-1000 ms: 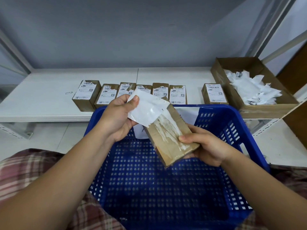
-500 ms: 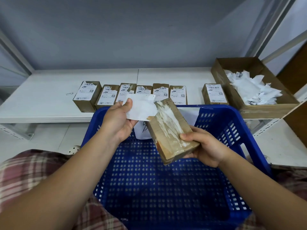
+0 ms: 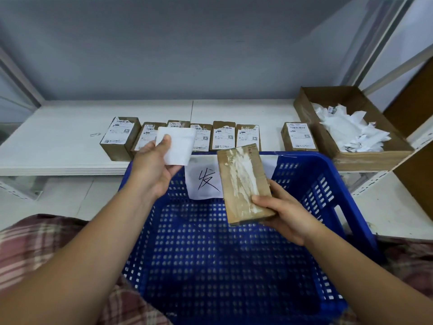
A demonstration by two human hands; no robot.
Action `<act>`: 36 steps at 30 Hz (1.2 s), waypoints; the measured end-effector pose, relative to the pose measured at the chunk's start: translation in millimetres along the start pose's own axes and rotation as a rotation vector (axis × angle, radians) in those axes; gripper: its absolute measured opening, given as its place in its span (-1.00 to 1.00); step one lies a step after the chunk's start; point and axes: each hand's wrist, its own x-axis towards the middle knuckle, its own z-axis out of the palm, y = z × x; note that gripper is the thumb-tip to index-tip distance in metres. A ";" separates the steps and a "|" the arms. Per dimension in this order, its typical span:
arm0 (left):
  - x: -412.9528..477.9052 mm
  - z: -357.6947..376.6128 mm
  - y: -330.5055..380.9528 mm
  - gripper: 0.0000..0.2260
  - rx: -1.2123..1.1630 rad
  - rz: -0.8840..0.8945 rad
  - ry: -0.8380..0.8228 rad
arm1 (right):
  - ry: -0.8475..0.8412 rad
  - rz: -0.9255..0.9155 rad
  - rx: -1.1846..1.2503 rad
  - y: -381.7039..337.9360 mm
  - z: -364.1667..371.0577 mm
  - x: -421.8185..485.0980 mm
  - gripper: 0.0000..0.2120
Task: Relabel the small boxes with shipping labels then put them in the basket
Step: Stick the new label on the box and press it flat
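Note:
My right hand (image 3: 284, 213) grips a small brown box (image 3: 243, 181) by its near end, above the blue basket (image 3: 346, 198). White torn paper residue streaks the box's top face. My left hand (image 3: 153, 170) pinches a white peeled label (image 3: 179, 146) between thumb and fingers, held up free of the box, over the basket's far left corner. The basket holds no boxes; a white sheet with a handwritten mark (image 3: 206, 181) hangs on its far wall.
Several labelled small boxes (image 3: 223, 136) stand in a row on the white shelf (image 3: 58, 141), one more (image 3: 298, 137) stands apart to the right. A cardboard tray (image 3: 379, 158) of torn white labels sits at the far right. Plaid-clad knees flank the basket.
The label has come fully off the box. My left hand carried it up and left, away from the box. My right hand turned the box more upright.

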 end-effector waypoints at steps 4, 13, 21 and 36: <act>0.4 -0.1 -14.3 -0.81 0.143 0.024 -0.009 | 0.043 -0.033 0.072 2.1 1.5 0.7 -0.33; 9.9 16.0 -40.5 -0.42 0.262 0.158 -0.131 | 0.333 -0.016 0.079 6.5 11.5 21.4 -0.58; 36.3 39.1 -60.2 -0.78 0.320 0.136 -0.057 | 0.516 -0.027 -0.025 -6.2 5.5 81.1 -0.64; 72.0 51.3 -93.0 -0.83 0.233 0.026 0.014 | 0.734 -0.112 -0.477 -45.4 -15.5 178.1 -0.48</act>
